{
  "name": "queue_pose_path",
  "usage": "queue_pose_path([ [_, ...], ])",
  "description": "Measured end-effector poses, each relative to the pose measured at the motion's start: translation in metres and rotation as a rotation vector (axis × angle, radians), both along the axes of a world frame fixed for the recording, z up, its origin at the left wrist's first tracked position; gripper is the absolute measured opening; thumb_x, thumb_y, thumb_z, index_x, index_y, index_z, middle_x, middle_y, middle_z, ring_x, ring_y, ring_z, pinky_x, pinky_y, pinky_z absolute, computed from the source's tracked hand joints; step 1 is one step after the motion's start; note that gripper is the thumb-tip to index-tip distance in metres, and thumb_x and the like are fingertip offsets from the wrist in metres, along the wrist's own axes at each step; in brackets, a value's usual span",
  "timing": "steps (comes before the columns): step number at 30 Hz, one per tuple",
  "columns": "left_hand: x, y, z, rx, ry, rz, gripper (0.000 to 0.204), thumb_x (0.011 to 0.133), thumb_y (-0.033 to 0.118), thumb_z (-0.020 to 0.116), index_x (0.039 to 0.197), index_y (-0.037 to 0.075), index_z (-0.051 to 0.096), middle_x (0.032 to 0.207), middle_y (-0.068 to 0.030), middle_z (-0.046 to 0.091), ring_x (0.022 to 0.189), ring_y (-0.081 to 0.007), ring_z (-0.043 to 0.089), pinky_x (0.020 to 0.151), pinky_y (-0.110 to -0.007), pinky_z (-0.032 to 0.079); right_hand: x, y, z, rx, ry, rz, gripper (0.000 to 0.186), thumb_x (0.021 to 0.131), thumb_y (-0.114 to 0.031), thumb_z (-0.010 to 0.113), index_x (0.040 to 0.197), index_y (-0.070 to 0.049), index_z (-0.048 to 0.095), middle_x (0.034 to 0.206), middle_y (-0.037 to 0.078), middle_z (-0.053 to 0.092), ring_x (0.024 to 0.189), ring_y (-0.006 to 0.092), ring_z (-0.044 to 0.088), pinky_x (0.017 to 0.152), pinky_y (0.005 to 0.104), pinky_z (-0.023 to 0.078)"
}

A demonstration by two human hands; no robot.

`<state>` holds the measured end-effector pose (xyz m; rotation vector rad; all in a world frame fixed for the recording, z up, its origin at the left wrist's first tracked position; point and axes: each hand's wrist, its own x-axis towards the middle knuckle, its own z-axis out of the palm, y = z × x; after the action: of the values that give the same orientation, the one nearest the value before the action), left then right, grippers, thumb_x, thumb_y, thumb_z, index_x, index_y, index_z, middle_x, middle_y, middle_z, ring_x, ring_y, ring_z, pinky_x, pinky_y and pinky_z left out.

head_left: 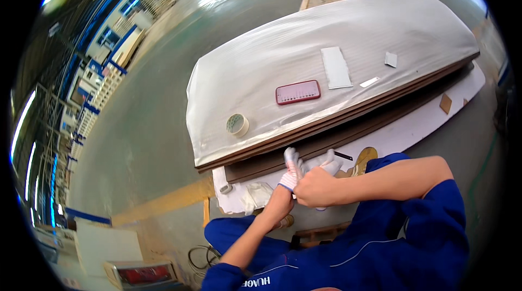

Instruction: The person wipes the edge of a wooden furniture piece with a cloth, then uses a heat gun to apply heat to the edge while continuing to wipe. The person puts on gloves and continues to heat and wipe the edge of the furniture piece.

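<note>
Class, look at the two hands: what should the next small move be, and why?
Probably, the bare right hand should tug the white glove snugger onto the left hand: the right hand appears closed at the striped cuff, which reaches only about the wrist.

I saw the phone point(298, 92) as a dark red rim around a pinkish face; the sheet point(250, 68) beneath it looked white, and the tape roll point(243, 128) to its left pale cream. Below the phone in my view, the boards point(304, 134) showed brown, the left hand point(292, 169) wore a white glove point(288, 180) with reddish stripes and blue edging, and the work suit point(375, 247) was deep blue
</note>
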<state>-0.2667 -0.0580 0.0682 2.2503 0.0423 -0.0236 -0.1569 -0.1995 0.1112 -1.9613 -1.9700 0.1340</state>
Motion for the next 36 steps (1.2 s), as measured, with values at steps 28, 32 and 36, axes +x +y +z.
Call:
queue_pose_path([
  [28,0.045,-0.036,-0.04,0.574,-0.224,-0.004,0.044,0.085,0.04,0.06,0.118,0.01,0.062,0.106,-0.016,0.063,0.101,-0.0347,0.056,0.093,-0.043,0.042,-0.041,0.012,-0.014,-0.007,0.143,0.066,0.026,0.074,-0.021,0.061,0.081,0.003,0.066,0.077,0.019,0.069,0.066,0.0347,0.069,0.055,0.0447,0.053],
  [32,0.059,-0.035,-0.049,0.618,0.282,-0.16,0.05,0.087,0.042,0.058,0.126,0.01,0.056,0.122,-0.0169,0.057,0.113,-0.0341,0.053,0.101,-0.042,0.038,-0.034,0.016,-0.024,-0.043,0.131,-0.054,0.026,0.075,-0.02,0.063,0.087,0.003,0.064,0.078,0.022,0.068,0.071,0.0353,0.069,0.055,0.0438,0.054],
  [36,0.064,-0.033,-0.05,0.653,0.615,-0.267,0.053,0.089,0.042,0.057,0.13,0.01,0.053,0.129,-0.017,0.054,0.117,-0.0333,0.052,0.103,-0.04,0.037,-0.033,0.019,-0.023,-0.115,0.185,-0.193,0.024,0.073,-0.017,0.063,0.085,0.004,0.064,0.079,0.023,0.068,0.076,0.0375,0.069,0.06,0.044,0.055],
])
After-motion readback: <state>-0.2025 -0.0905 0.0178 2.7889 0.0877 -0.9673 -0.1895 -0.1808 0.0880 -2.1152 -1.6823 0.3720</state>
